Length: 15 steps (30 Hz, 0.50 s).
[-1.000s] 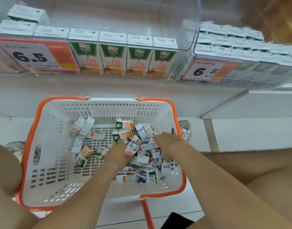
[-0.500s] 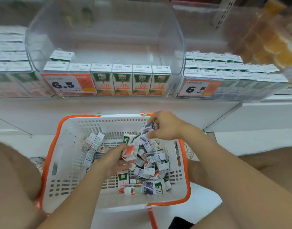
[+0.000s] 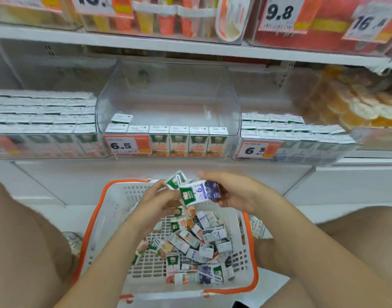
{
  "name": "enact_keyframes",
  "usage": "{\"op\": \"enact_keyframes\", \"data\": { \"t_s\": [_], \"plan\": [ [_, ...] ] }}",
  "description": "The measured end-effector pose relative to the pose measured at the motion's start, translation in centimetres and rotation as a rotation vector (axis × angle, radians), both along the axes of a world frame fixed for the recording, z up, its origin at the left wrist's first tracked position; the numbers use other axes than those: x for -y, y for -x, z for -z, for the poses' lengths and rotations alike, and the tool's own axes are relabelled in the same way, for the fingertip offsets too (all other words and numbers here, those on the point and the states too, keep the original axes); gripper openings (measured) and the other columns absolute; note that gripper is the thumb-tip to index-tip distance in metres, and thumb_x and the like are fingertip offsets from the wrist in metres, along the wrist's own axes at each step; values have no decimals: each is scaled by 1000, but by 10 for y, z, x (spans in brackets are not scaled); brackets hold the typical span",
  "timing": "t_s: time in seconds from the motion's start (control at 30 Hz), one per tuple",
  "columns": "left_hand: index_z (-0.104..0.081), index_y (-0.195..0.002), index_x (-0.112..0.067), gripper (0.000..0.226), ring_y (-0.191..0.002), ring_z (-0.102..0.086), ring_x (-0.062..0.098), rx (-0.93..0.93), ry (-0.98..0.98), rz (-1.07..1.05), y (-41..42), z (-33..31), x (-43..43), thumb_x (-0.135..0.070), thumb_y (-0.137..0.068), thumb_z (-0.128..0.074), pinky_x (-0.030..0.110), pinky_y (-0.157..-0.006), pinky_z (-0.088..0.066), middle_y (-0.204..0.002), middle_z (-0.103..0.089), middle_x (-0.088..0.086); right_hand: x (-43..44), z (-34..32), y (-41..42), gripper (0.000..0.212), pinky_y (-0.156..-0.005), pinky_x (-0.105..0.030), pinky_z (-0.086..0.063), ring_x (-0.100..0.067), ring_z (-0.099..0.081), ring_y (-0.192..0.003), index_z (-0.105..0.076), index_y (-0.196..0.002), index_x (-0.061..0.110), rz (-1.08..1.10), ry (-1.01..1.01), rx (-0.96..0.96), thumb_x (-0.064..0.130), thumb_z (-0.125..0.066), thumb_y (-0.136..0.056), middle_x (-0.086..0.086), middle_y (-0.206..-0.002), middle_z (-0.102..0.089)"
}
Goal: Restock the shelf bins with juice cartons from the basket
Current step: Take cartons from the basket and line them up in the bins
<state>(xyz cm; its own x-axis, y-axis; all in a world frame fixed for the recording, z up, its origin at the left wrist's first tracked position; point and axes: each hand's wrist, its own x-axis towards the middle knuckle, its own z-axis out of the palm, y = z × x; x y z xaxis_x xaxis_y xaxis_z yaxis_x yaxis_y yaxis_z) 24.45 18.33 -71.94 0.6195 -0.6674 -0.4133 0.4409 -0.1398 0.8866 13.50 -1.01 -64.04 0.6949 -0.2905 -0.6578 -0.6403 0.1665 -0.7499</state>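
Right hand point(image 3: 237, 192): fingers and thumb curled round a small white juice carton with a purple blueberry print point(image 3: 200, 192), held on its side above the far rim of the basket
Left hand point(image 3: 156, 202): fingers curled on a small green-and-white juice carton point(image 3: 176, 179), which is tilted and touches the top edge of the blueberry carton
Basket: white slotted plastic basket with an orange rim point(image 3: 95, 218), on the floor between the person's knees, just below the shelf
Basket contents: loose heap of small juice cartons point(image 3: 197, 241) lying at mixed angles
Middle bin: clear plastic shelf bin point(image 3: 168, 90) holding a front row of upright orange-print cartons point(image 3: 188, 141), with one more carton behind at the left
Price tag: orange-and-white label reading 6.5 point(image 3: 126, 145) on the front of the middle bin
Side bins: clear bin at left point(image 3: 41, 112) and clear bin at right point(image 3: 290, 132), both packed with cartons
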Motion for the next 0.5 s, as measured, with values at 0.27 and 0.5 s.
{"op": "enact_keyframes", "data": {
  "t_s": [0.27, 0.5],
  "plan": [
    [-61, -122, -1, 29, -67, -63, 19, 107, 21, -79, 0, -29, 0, -15, -98, -69, 40, -68, -59, -85, -70, 10, 6, -40, 12, 39, -81, -39, -64, -38, -74, -92, -73, -118, 2, -259, -53, 172, 31, -79, -93, -19, -107, -75],
    [-53, -120, 1, 55, -74, -62, 30, 281, 123, -33, -5, -81, 16, -25, -80, -80, 34, -61, -56, -97, -68, 24, 32, -88, 16, 32, -91, -53, -58, -42, -74, -93, -57, -117, -2, 173, -101, 515, 0, -59, -85, -28, -104, -69]
  ]
}}
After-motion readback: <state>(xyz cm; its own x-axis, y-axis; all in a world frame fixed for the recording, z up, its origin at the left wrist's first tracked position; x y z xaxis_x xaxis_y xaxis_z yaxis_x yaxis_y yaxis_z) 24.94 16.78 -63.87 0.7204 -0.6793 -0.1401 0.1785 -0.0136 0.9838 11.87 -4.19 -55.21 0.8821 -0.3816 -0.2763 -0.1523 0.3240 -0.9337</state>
